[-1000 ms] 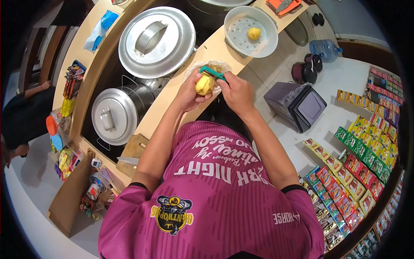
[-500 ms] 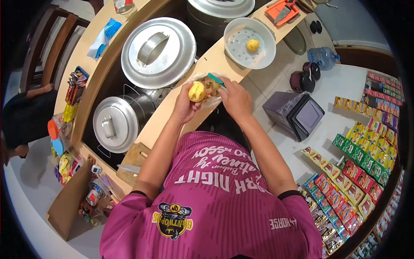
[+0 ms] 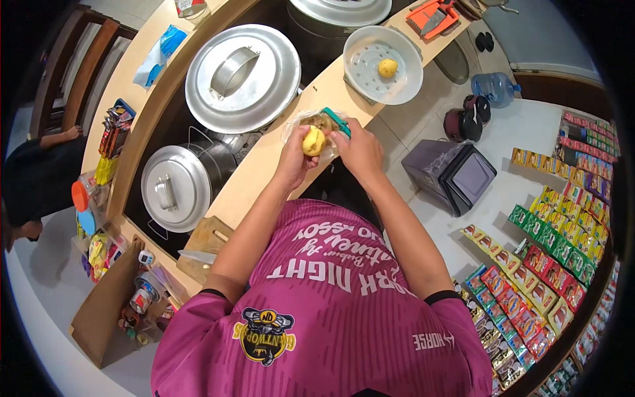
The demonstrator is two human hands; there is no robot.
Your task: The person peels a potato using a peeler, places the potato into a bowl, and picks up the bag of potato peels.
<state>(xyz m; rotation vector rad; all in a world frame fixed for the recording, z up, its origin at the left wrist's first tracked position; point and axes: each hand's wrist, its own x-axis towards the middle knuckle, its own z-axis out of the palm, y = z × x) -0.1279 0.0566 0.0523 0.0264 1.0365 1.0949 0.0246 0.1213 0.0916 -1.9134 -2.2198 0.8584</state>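
Note:
My left hand [image 3: 295,159] is closed around a peeled yellow potato [image 3: 313,141] with a few darker patches. In my right hand [image 3: 360,147] is a green peeler [image 3: 337,122], its head just to the right of the potato and apart from it. Behind both hands, a clear plastic bag [image 3: 291,124] with brownish peelings [image 3: 322,122] lies on the wooden counter [image 3: 254,173]. Further right on the counter, a white bowl with holes [image 3: 363,64] holds one yellow potato [image 3: 387,67].
Lidded metal pots [image 3: 264,99] stand behind the counter. A knife [image 3: 198,257] rests on a cutting board [image 3: 210,235] at left. An orange tray [image 3: 423,20] is at the far right end. A bin [image 3: 433,169] stands on the floor. Another person [image 3: 43,175] is at far left.
Since the first frame, the peeler has come away from the potato. The potato dropped left, then moved slightly right and has been turned in my left hand.

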